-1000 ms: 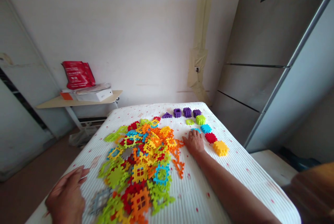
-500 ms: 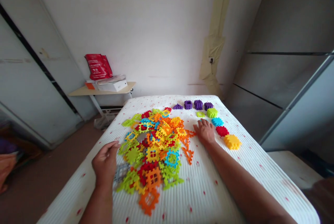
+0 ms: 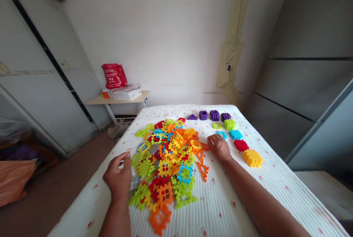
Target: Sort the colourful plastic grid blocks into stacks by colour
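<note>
A heap of interlocking plastic tiles (image 3: 168, 156) — orange, yellow, green, red, blue — lies mid-bed on the white mattress cover (image 3: 220, 207). The left hand (image 3: 119, 176) rests at the heap's left edge, fingers loosely curled, gripping nothing visible. The right hand (image 3: 220, 147) lies knuckles-up at its right edge, just beside sorted stacks — purple (image 3: 214, 115), green (image 3: 230, 124), blue (image 3: 235, 134), red (image 3: 241, 145), yellow (image 3: 253, 158).

Left hand (image 3: 119, 176) lies palm down, fingers (image 3: 125, 155) loosely curled ahead of the wrist; right hand (image 3: 220, 147) rests knuckles up, fingers bent, forearm stretching back behind them.
</note>
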The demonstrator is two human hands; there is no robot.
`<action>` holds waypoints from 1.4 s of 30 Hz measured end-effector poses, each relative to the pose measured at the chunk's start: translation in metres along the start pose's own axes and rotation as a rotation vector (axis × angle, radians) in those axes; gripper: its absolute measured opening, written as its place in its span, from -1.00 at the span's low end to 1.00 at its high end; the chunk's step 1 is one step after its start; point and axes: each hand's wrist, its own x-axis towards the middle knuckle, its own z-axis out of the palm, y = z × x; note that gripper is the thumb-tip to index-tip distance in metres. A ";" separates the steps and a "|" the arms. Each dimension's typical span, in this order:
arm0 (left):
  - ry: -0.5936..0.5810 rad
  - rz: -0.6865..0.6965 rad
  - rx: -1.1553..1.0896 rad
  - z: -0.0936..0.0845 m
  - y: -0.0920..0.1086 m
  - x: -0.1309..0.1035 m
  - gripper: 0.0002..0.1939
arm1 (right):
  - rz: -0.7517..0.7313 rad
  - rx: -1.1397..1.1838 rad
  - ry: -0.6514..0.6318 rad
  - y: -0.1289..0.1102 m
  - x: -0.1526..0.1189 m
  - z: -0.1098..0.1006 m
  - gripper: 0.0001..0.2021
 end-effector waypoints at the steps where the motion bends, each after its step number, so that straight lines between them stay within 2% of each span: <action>1: 0.068 -0.082 -0.037 -0.003 -0.010 0.005 -0.76 | -0.008 0.016 0.001 0.001 0.000 0.001 -0.70; 4: 0.167 -0.313 -0.180 -0.008 -0.031 0.015 -0.74 | -0.042 0.080 0.014 0.000 0.002 0.003 -0.73; 6: 0.173 -0.447 -0.250 -0.007 -0.037 0.017 -0.71 | -0.072 0.134 0.030 -0.008 0.007 0.003 -0.74; 8: 0.163 -0.517 -0.286 -0.005 -0.039 0.017 -0.70 | -0.119 0.187 0.039 -0.021 0.017 0.002 -0.73; 12: 0.111 -0.526 -0.281 0.000 -0.039 0.012 -0.70 | -0.241 0.235 -0.028 -0.064 0.048 0.003 -0.70; 15: 0.069 -0.511 -0.278 0.001 -0.042 0.010 -0.71 | -0.290 0.191 -0.152 -0.095 0.071 0.007 -0.65; 18: 0.058 -0.507 -0.290 0.000 -0.045 0.010 -0.71 | -0.299 0.115 -0.281 -0.114 0.082 0.010 -0.68; 23: 0.066 -0.495 -0.270 0.000 -0.048 0.010 -0.69 | -0.319 0.075 -0.368 -0.115 0.073 0.002 -0.74; 29: 0.064 -0.497 -0.315 0.001 -0.046 0.009 -0.69 | -0.305 0.094 -0.372 -0.103 0.060 -0.006 -0.77; 34: 0.053 -0.504 -0.313 0.000 -0.047 0.010 -0.71 | -0.243 0.075 -0.352 -0.111 0.074 -0.004 -0.72; 39: 0.062 -0.491 -0.292 0.000 -0.045 0.010 -0.71 | -0.264 -0.002 -0.491 -0.129 0.089 0.007 -0.53; 42: 0.087 -0.528 -0.286 0.001 -0.043 0.009 -0.70 | -0.303 -0.060 -0.513 -0.136 0.094 0.014 -0.54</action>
